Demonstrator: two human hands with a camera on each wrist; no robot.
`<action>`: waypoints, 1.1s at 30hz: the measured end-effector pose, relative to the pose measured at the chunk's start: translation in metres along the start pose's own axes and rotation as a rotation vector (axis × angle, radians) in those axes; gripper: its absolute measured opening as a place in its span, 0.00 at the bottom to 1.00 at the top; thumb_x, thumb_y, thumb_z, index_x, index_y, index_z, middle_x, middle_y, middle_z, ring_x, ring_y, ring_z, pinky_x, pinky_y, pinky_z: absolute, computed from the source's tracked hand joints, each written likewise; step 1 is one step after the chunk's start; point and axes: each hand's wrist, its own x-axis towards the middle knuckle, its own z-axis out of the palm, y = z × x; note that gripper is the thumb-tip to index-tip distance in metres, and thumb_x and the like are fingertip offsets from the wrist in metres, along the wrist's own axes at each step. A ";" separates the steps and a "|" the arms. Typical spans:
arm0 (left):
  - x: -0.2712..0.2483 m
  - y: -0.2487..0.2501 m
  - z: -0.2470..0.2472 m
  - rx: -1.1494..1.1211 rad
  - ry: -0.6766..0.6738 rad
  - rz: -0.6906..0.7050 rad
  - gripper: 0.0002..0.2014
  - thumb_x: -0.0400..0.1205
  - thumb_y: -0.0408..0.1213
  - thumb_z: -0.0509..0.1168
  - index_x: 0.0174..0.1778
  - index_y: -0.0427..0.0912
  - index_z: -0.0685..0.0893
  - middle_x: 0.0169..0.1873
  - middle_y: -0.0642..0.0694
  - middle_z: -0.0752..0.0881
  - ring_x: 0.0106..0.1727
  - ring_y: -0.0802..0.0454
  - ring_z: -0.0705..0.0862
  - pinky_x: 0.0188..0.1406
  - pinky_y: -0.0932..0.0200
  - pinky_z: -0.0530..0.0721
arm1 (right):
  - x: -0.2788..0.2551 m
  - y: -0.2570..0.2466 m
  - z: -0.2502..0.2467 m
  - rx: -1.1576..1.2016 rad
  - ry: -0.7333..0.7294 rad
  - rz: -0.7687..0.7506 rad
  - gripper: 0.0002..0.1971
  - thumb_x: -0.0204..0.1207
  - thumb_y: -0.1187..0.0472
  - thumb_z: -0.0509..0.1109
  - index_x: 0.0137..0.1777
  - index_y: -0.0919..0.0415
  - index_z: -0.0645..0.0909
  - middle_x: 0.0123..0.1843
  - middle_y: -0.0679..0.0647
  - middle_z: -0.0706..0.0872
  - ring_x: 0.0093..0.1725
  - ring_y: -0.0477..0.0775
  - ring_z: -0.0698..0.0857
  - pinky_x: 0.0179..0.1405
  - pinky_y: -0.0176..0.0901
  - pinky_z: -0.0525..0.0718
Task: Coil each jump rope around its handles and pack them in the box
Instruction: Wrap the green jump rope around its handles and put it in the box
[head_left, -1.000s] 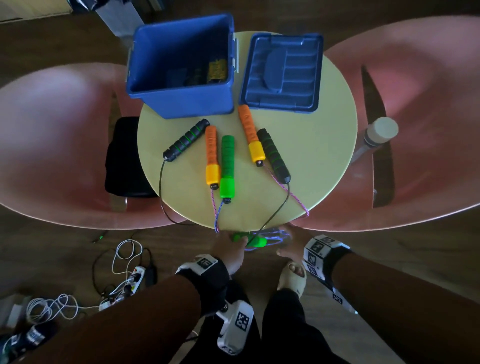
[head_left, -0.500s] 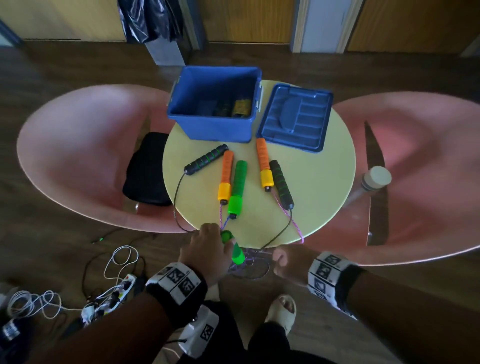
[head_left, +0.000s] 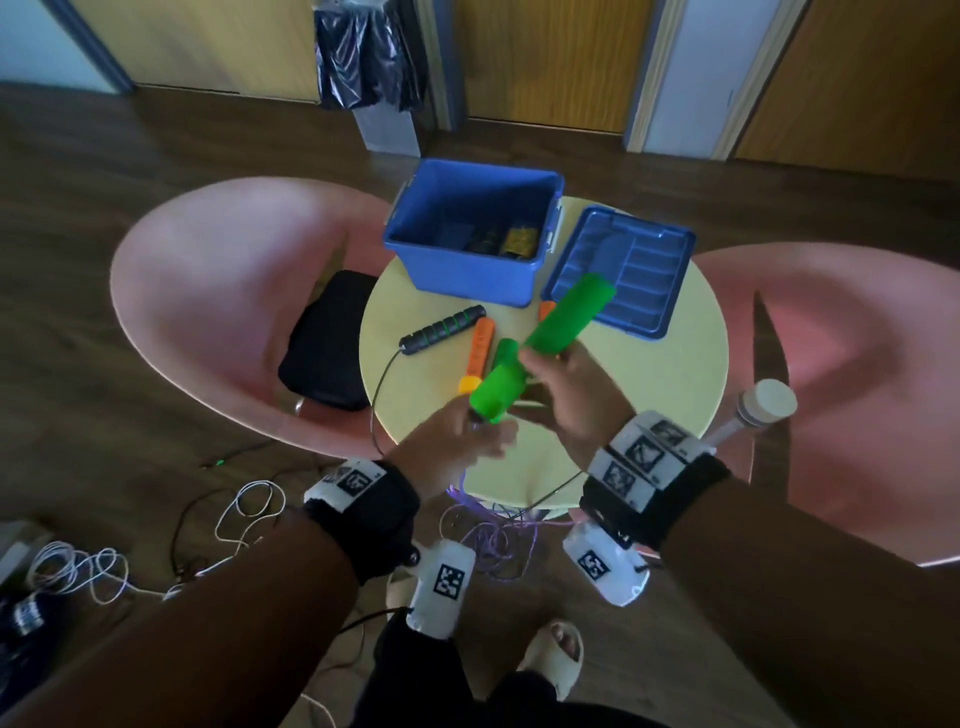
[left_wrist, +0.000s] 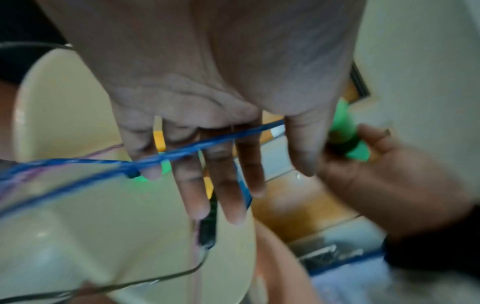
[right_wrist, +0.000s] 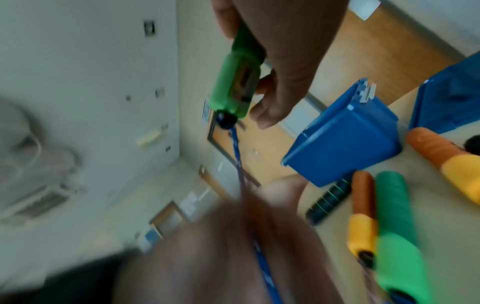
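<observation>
A green jump-rope handle (head_left: 561, 322) is raised at a slant above the round yellow table (head_left: 654, 379), and my right hand (head_left: 540, 364) grips it near its lower half. In the right wrist view its blue rope (right_wrist: 237, 148) hangs from the black end cap. Just below that end is my left hand (head_left: 467, 441), blurred, its fingers (left_wrist: 197, 185) straight with the blue rope (left_wrist: 182, 152) running across them. The twin green handle (right_wrist: 394, 226) lies on the table beside an orange handle (head_left: 480, 345) and a black handle (head_left: 441, 330). The open blue box (head_left: 467, 270) stands at the back.
The blue lid (head_left: 623, 275) lies right of the box. Pink chairs (head_left: 218, 291) flank the table, the left one holding a black bag (head_left: 327, 343). A white-capped bottle (head_left: 763, 405) stands at the right edge. Rope loops (head_left: 498, 535) and cables (head_left: 249, 509) lie on the floor.
The green handle came up from below the table's front edge. It passed from my left hand to my right, which now holds it above the table. My left hand moved to the rope.
</observation>
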 end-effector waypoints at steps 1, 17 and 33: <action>-0.003 -0.013 0.002 0.087 -0.086 -0.044 0.17 0.71 0.55 0.70 0.49 0.50 0.83 0.42 0.50 0.91 0.44 0.56 0.89 0.45 0.63 0.81 | -0.004 -0.013 0.002 0.188 0.034 0.002 0.10 0.82 0.57 0.67 0.57 0.61 0.74 0.51 0.61 0.85 0.51 0.65 0.89 0.54 0.66 0.88; -0.028 0.018 -0.009 0.542 0.145 0.098 0.14 0.84 0.44 0.62 0.33 0.43 0.79 0.25 0.51 0.79 0.29 0.51 0.75 0.29 0.57 0.71 | -0.046 -0.012 0.003 -0.744 -0.546 0.329 0.16 0.78 0.69 0.69 0.62 0.54 0.73 0.30 0.56 0.87 0.24 0.54 0.83 0.25 0.41 0.82; -0.059 -0.042 -0.030 0.669 0.099 0.118 0.17 0.83 0.53 0.56 0.39 0.44 0.76 0.26 0.50 0.80 0.29 0.56 0.76 0.33 0.52 0.74 | -0.013 -0.027 -0.005 -0.381 -0.224 -0.293 0.32 0.63 0.54 0.77 0.70 0.55 0.76 0.60 0.54 0.86 0.52 0.45 0.84 0.53 0.39 0.83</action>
